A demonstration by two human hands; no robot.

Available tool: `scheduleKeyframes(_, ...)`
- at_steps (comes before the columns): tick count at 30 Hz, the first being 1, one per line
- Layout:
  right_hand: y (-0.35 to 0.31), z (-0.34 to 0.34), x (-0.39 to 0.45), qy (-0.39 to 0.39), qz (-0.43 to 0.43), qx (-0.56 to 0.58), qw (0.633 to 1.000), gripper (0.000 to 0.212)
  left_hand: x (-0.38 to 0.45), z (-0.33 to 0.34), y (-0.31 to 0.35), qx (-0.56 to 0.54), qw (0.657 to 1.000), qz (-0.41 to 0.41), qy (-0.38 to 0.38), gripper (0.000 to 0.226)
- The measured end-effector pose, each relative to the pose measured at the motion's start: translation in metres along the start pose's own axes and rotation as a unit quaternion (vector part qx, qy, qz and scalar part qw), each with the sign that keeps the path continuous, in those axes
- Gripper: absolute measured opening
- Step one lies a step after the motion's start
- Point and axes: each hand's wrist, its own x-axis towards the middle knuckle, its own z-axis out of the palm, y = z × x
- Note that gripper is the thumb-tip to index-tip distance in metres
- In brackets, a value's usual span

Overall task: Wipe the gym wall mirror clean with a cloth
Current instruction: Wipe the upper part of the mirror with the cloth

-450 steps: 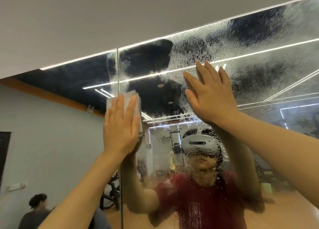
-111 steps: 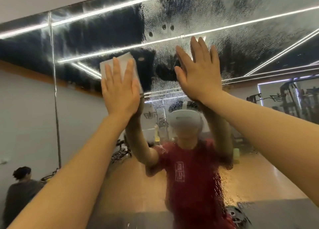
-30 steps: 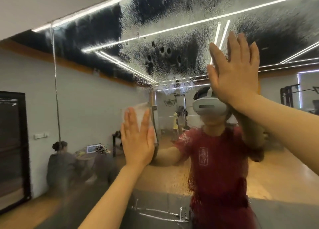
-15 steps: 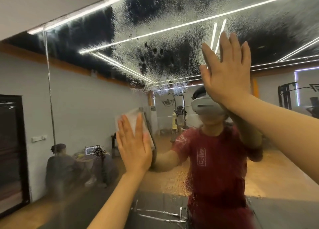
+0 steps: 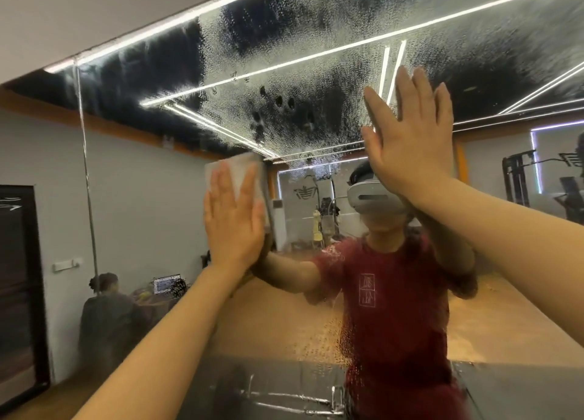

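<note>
The wall mirror (image 5: 151, 217) fills the view, its upper part covered in a wet, beaded film (image 5: 284, 71). My left hand (image 5: 232, 220) presses a folded pale cloth (image 5: 235, 169) flat against the glass at mid height, fingers straight. My right hand (image 5: 407, 135) lies flat on the mirror higher up and to the right, fingers spread, holding nothing. Most of the cloth is hidden behind my left hand.
A vertical seam (image 5: 87, 173) between mirror panels runs down the left. The white wall (image 5: 79, 14) sits above the mirror's top edge. Reflected in the glass are myself in a red shirt (image 5: 392, 309), a seated person (image 5: 107, 309) and gym machines (image 5: 521, 182).
My left hand has swept the cloth upward over the last second, after coming down from the upper area earlier. My right hand stays planted on the glass.
</note>
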Motion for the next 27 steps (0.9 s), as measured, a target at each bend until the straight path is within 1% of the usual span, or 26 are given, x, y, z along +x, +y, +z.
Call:
scheduleKeyframes(2,0.000,0.000,0.000,0.000,0.000,-0.004,1.000,0.058,0.022,-0.006,-0.001,-0.021,0.989,-0.143,0.026,0.055)
scheduleKeyframes(3,0.000,0.000,0.000,0.004,-0.001,-0.005,1.000,0.058,0.032,-0.007,0.005,-0.034,0.979,-0.198,0.037,0.055)
scheduleKeyframes(4,-0.001,0.001,0.000,0.011,-0.002,-0.005,1.000,0.057,0.038,-0.006,0.013,-0.041,0.971,-0.230,0.045,0.054)
scheduleKeyframes(5,-0.001,0.001,0.000,0.017,-0.004,-0.004,1.000,0.057,0.039,-0.006,0.023,-0.040,0.972,-0.228,0.049,0.055)
scheduleKeyframes(6,-0.001,0.002,0.000,0.019,-0.004,-0.005,1.000,0.056,0.033,-0.004,0.031,-0.030,0.979,-0.194,0.047,0.055)
scheduleKeyframes(7,0.000,0.002,0.000,0.019,-0.004,-0.006,1.000,0.056,0.021,-0.001,0.038,-0.017,0.990,-0.131,0.044,0.055)
scheduleKeyframes(8,0.000,0.003,0.000,0.019,-0.004,-0.008,1.000,0.056,0.006,0.003,0.042,-0.006,0.998,-0.053,0.035,0.056)
scheduleKeyframes(10,0.001,0.003,0.000,0.021,-0.006,-0.008,1.000,0.056,-0.023,0.009,0.033,0.006,0.996,0.093,0.009,0.056)
scheduleKeyframes(11,0.001,0.003,0.000,0.024,-0.007,-0.006,1.000,0.056,-0.028,0.010,0.020,0.013,0.991,0.133,0.001,0.055)
scheduleKeyframes(12,0.001,0.003,0.000,0.026,-0.008,-0.005,1.000,0.056,-0.025,0.009,0.005,0.020,0.991,0.135,-0.001,0.055)
scheduleKeyframes(13,0.001,0.004,0.000,0.026,-0.007,-0.004,1.000,0.055,-0.016,0.007,-0.008,0.027,0.995,0.100,0.006,0.056)
scheduleKeyframes(15,0.001,0.005,0.000,0.023,-0.004,-0.008,1.000,0.056,0.012,-0.002,-0.023,0.022,0.999,-0.037,0.028,0.059)
scheduleKeyframes(17,0.000,0.005,-0.001,0.026,-0.002,-0.012,1.000,0.055,0.042,-0.010,-0.020,-0.011,0.985,-0.168,0.046,0.056)
scheduleKeyframes(18,0.000,0.005,0.000,0.029,-0.002,-0.011,1.000,0.055,0.052,-0.013,-0.011,-0.025,0.976,-0.209,0.052,0.054)
scheduleKeyframes(19,0.000,0.005,0.000,0.030,-0.002,-0.010,0.999,0.055,0.056,-0.014,-0.001,-0.033,0.973,-0.223,0.055,0.054)
scheduleKeyframes(20,-0.001,0.005,0.000,0.029,-0.002,-0.011,1.000,0.055,0.055,-0.014,0.011,-0.033,0.976,-0.207,0.055,0.054)
scheduleKeyframes(21,-0.001,0.005,0.000,0.029,-0.002,-0.011,1.000,0.055,0.047,-0.012,0.024,-0.024,0.985,-0.164,0.051,0.054)
scheduleKeyframes(23,-0.001,0.005,0.000,0.032,-0.001,-0.010,0.999,0.055,0.022,-0.004,0.045,-0.009,0.999,-0.038,0.037,0.055)
scheduleKeyframes(25,0.000,0.005,0.001,0.035,-0.004,-0.008,0.999,0.054,0.009,0.001,0.046,-0.001,0.998,0.066,0.015,0.056)
scheduleKeyframes(26,0.000,0.005,0.001,0.034,-0.005,-0.008,0.999,0.055,0.014,-0.001,0.038,0.004,0.996,0.086,0.009,0.056)
scheduleKeyframes(27,0.001,0.005,0.001,0.033,-0.007,-0.009,0.999,0.055,0.024,-0.004,0.026,0.012,0.997,0.070,0.017,0.055)
